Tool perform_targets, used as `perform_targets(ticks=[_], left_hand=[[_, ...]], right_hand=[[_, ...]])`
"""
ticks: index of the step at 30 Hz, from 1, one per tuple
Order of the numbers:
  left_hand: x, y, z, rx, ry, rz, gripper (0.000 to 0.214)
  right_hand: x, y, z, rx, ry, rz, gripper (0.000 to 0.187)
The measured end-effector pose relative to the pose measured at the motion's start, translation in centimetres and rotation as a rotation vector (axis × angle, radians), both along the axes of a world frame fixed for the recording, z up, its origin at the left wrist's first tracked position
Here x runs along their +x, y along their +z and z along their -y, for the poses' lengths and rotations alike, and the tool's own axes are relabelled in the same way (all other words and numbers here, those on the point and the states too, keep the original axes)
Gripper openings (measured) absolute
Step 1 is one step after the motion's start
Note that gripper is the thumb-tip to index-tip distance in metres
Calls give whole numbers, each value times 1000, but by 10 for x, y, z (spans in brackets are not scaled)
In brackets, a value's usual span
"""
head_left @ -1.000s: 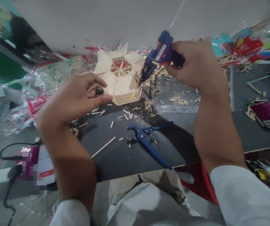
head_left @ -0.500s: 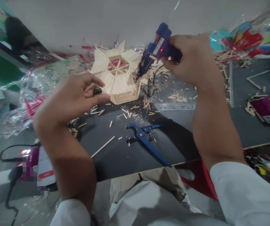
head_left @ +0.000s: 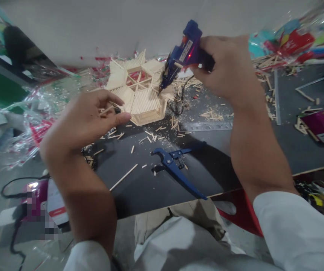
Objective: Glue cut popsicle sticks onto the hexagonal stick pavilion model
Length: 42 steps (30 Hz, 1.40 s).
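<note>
Higher toward the frame's top edge, a blue hot glue gun (head_left: 184,51) sits gripped in the right hand (head_left: 224,66), nozzle over a hexagonal craft-stick model (head_left: 147,109); the spread left hand (head_left: 85,120) lies just beside it.

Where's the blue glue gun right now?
In the head view, the blue glue gun is in the person's right hand, its tip near the right side of the hexagonal popsicle-stick model.
</note>
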<state>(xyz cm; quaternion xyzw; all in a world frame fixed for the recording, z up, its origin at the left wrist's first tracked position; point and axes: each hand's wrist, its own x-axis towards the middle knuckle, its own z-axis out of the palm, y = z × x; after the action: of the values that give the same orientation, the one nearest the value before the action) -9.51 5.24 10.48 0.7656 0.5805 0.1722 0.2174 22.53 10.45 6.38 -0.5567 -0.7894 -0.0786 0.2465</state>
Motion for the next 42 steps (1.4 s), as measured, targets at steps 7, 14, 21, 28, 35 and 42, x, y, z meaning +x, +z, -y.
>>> perform_targets(ticks=[7, 14, 21, 28, 35, 42], left_hand=[[-1, -4, -2, 13, -44, 143, 37], [11, -13, -8, 29, -77, 217, 21], [13, -15, -9, 118, -57, 152, 10], [14, -16, -9, 134, -48, 178, 6], [17, -22, -11, 67, -120, 272, 9], [35, -32, -15, 87, -116, 434, 18]], right_hand=[[-2, 1, 5, 9, 9, -21, 33], [-9, 4, 7, -1, -19, -47, 35], [-1, 5, 7, 64, -19, -131, 38], [40, 5, 0, -78, -408, 7, 41], [68, -20, -22, -538, -372, 258, 30], [-5, 8, 21, -151, 338, -277, 36]])
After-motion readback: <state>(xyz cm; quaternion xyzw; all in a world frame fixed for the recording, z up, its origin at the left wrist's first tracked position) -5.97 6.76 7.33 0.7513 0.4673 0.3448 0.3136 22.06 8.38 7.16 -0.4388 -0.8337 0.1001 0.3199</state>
